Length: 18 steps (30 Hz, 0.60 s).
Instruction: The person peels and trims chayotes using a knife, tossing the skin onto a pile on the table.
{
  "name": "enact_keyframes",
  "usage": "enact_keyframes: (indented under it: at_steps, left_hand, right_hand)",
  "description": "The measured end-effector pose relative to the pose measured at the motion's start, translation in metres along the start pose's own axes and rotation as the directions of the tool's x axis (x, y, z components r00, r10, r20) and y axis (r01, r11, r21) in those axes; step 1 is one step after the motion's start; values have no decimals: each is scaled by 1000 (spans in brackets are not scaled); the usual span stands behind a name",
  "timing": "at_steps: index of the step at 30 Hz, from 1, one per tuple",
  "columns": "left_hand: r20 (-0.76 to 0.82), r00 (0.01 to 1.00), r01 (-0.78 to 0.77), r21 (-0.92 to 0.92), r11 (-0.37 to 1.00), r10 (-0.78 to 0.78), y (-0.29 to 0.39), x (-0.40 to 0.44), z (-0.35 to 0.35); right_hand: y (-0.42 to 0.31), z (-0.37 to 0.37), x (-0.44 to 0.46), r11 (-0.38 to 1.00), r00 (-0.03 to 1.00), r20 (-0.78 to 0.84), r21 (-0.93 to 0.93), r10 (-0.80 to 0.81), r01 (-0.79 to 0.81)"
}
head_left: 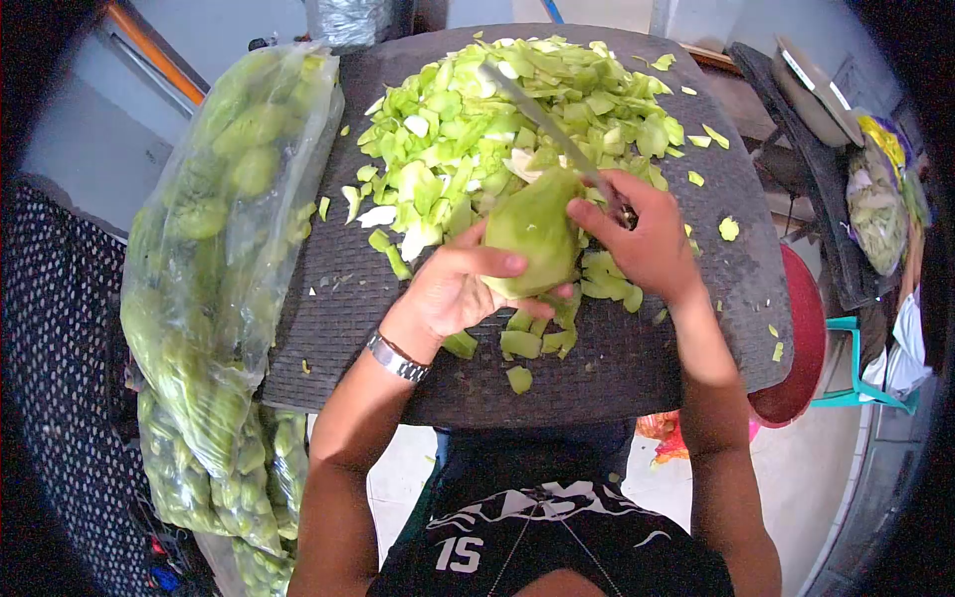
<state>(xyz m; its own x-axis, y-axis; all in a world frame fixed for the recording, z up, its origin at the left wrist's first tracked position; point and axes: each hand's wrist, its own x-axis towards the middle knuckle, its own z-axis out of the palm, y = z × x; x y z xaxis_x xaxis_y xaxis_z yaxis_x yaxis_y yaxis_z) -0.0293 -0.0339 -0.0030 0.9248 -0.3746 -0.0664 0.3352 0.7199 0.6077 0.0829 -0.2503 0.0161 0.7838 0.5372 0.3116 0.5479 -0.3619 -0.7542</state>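
Near the middle of the dark woven table, my left hand (pixel 463 284) holds a pale green chayote-like vegetable (pixel 535 231), fingers under it and thumb across its lower side. My right hand (pixel 642 234) grips a knife (pixel 542 117) by its handle, with the thumb near the vegetable's right side. The blade points up and left, over a large heap of green peelings (pixel 438 124). More peelings (pixel 520 343) lie on the table below the vegetable.
A clear plastic bag of green vegetables (pixel 224 229) leans along the table's (pixel 438 388) left edge, with more filled bags (pixel 219 488) below. At the right are a red tub (pixel 801 338), a teal stool (pixel 846 393) and a dark shelf holding a basin (pixel 818 95).
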Motion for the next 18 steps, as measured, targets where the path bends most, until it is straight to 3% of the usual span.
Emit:
enact_keyframes:
  at_steps: [2,5,8,10,18]
  left_hand:
    - [-13,1000,-21,-31,999,21,-1,0,-5]
    - [-196,956,-204,89,975,218,-5,4,-6]
    - [-164,955,-231,116,966,248,-10,-1,-38]
    - [-139,936,-314,91,945,324,-6,0,-11]
    - [-103,913,-369,202,907,394,-8,9,0]
  right_hand:
    - [-9,2,-5,995,999,-15,-101,-28,26]
    - [-11,9,-12,985,993,2,-122,-121,121]
    - [-21,15,-18,979,985,106,-136,-137,151]
    - [-24,19,-21,964,977,135,-186,-164,187]
    - [-23,19,-23,949,971,141,-227,-192,220]
